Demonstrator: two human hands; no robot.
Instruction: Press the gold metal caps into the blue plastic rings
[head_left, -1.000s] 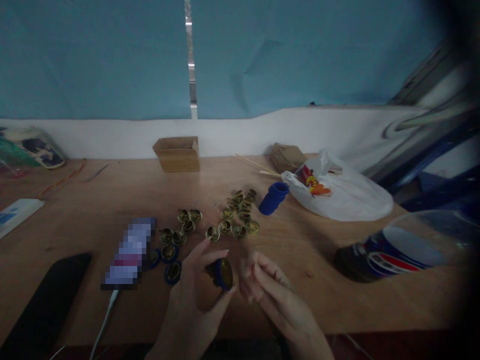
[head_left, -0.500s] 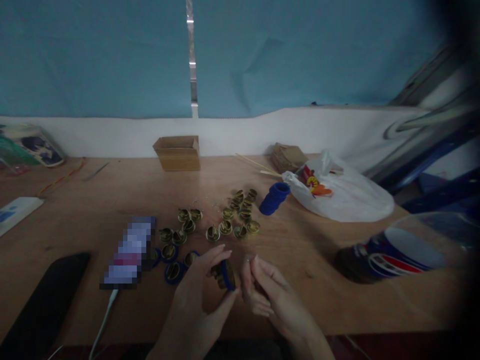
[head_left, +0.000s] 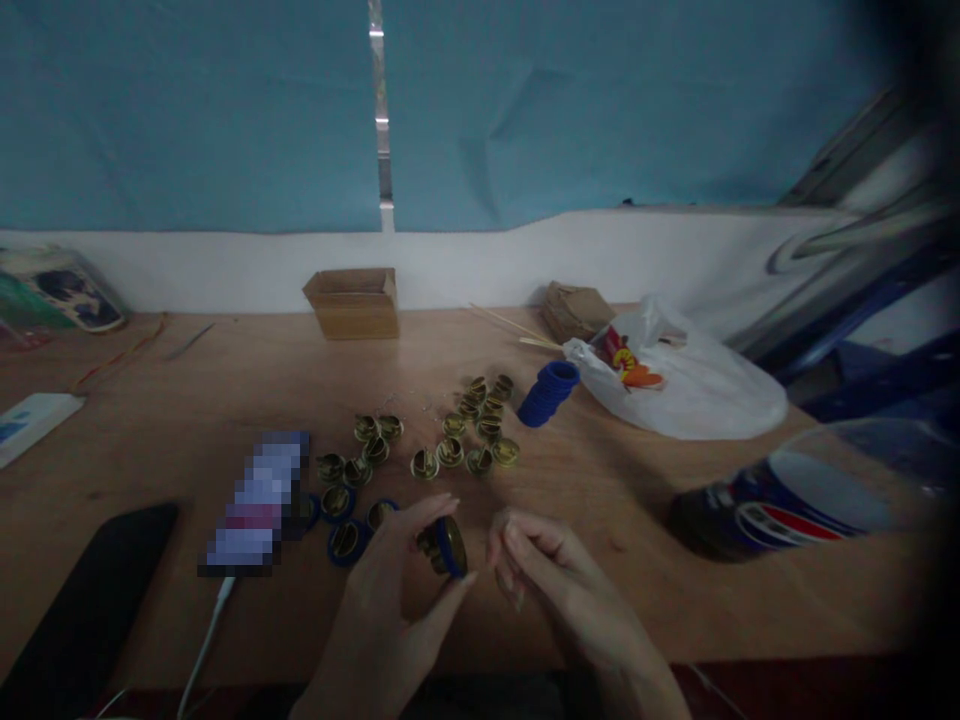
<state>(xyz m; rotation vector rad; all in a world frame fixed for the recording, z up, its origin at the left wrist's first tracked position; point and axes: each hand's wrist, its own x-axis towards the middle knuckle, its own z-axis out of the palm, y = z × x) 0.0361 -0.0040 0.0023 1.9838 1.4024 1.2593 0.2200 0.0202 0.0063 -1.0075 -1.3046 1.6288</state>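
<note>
Between the thumb and fingers of my left hand (head_left: 382, 600), a round brass-coloured piece with a blue ring (head_left: 452, 547) around its rim is held on edge. My right hand (head_left: 562, 580) is just to its right, apart from it, with thumb and fingertips pinched together; whatever they hold, if anything, is hidden. Left of my left hand lie several similar brass pieces with blue rings (head_left: 346, 541). Beyond the hands are several brass pieces without blue rings (head_left: 450, 452). A leaning stack of blue rings (head_left: 547, 393) stands farther right.
A lit phone (head_left: 255, 500) on a white cable and a dark flat object (head_left: 94, 590) lie at left. A Pepsi cup (head_left: 780, 510) is at right, near a white plastic bag (head_left: 705, 385). An open cardboard box (head_left: 356, 308) stands by the wall.
My right hand has moved slightly right, its fingers curled a little differently. The left hand keeps its grip on the blue-ringed brass piece. The whole view has shifted slightly.
</note>
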